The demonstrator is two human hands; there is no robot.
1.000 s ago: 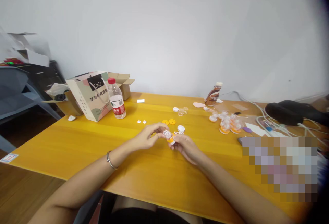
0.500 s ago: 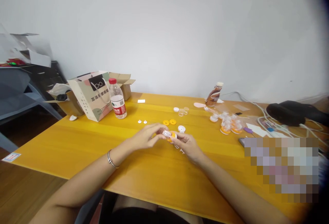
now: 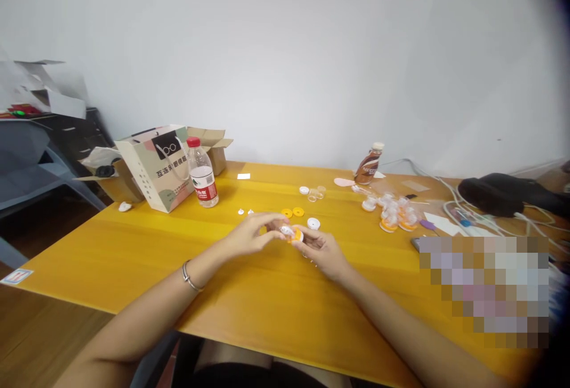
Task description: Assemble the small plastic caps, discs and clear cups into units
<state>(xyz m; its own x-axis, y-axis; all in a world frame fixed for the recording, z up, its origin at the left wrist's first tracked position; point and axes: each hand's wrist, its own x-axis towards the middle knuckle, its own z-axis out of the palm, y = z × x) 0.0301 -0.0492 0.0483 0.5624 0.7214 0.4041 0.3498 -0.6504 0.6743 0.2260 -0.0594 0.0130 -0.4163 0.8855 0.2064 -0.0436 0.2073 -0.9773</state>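
Between my two hands is a small orange-and-white plastic piece (image 3: 294, 234) with a clear, whitish part on its left side. The fingers of my left hand (image 3: 260, 234) close around the clear end. My right hand (image 3: 324, 253) pinches the orange-and-white base. Just behind them lie two yellow discs (image 3: 293, 213) and a white round cap (image 3: 313, 223). Two small white pegs (image 3: 245, 212) sit to the left. Farther back are a white disc (image 3: 304, 190) and clear cups (image 3: 317, 193). Tiny white parts under my right hand are mostly hidden.
Several orange-and-white pieces with clear tops (image 3: 394, 213) cluster on the right. A brown bottle (image 3: 369, 164) stands behind them, near cables (image 3: 463, 213) and a black item (image 3: 492, 193). To the left are a water bottle (image 3: 203, 177), a paper bag (image 3: 162, 168) and cardboard boxes (image 3: 214, 142).
The piece has turned in my fingers, and its clear end now sits between my left fingers. My right hand covers more of the small white parts below. The view has shifted slightly.
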